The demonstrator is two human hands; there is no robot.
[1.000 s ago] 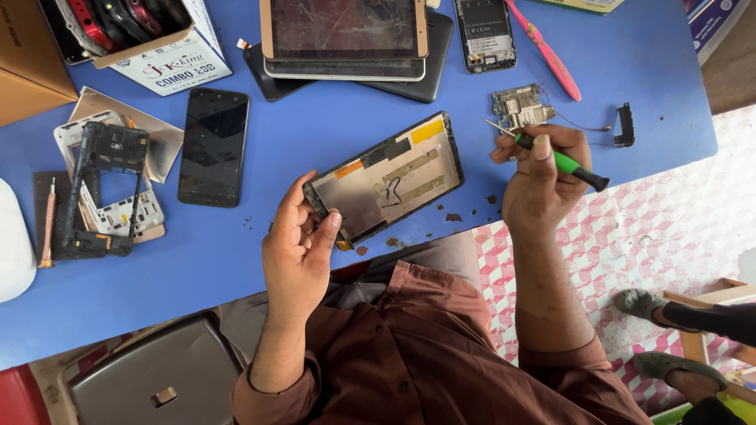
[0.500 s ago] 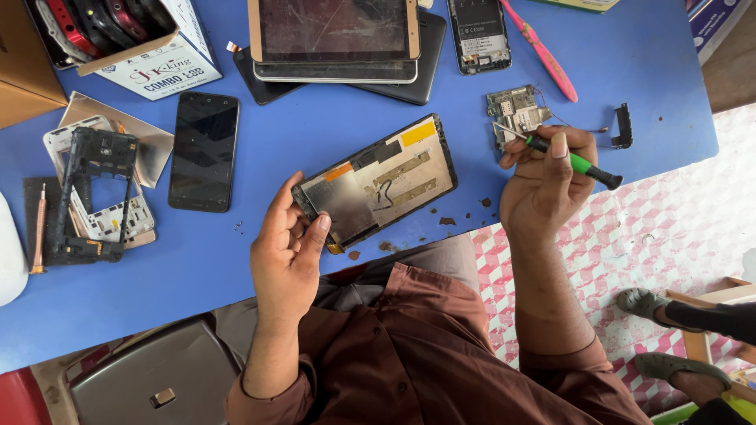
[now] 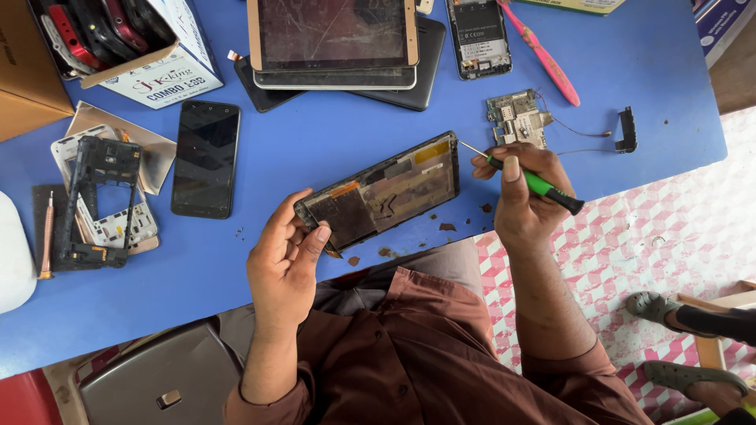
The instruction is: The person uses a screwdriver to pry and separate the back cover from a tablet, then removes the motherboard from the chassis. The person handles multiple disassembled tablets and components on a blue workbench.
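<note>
Working a screw at the edge of an opened tablet

Opened tablet (image 3: 382, 191) lies tilted across the near part of the blue table (image 3: 331, 134), back cover off, dark innards and orange-brown tape patches showing. Its lower left corner sits in the left hand (image 3: 285, 264), fingers curled under, thumb pressed on the top face. Right hand (image 3: 520, 197) is closed around a green-handled screwdriver (image 3: 526, 179), thumb laid along the shaft; the tip meets the tablet's upper right corner.

Judgement on doing it well: keep the driver in line with the screw, press down lightly before turning, and let the left grip take the twist so the body does not pivot on the table. Small brown flakes (image 3: 446, 227) lie just beside the near edge; a loose screw could get lost among them.

Beyond: a bare circuit board (image 3: 516, 118) with trailing wires near the right hand, a pink toothbrush (image 3: 543, 53) farther off, a black phone (image 3: 205, 157) and stripped phone frames (image 3: 98, 201) well apart to the left.
</note>
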